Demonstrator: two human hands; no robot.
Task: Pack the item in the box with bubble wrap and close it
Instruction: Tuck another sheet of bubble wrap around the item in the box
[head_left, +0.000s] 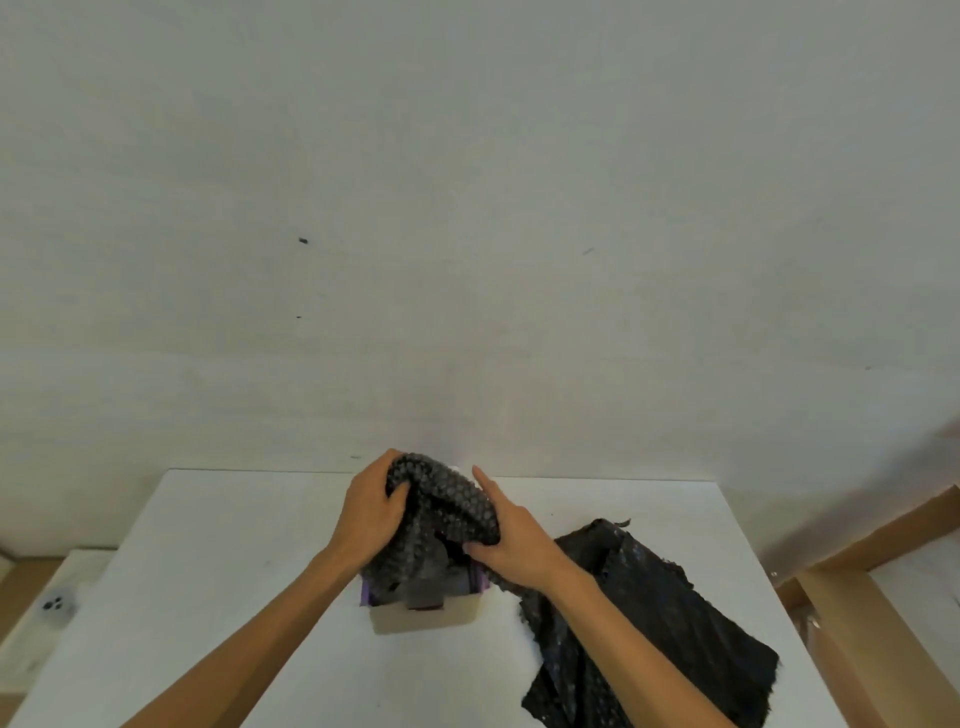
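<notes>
A bundle wrapped in black bubble wrap (441, 499) is held over a small open cardboard box (423, 616) with purple inner edges, in the middle of the white table (234, 597). My left hand (371, 512) grips the bundle's left side. My right hand (506, 540) holds its right side, thumb underneath. The bundle's lower part hangs into the box. Whatever the wrap holds is hidden.
A loose sheet of black bubble wrap (660, 618) lies on the table to the right, partly under my right forearm. A large open cardboard box (852, 613) stands beside the table at right. A white wall rises behind the table's far edge.
</notes>
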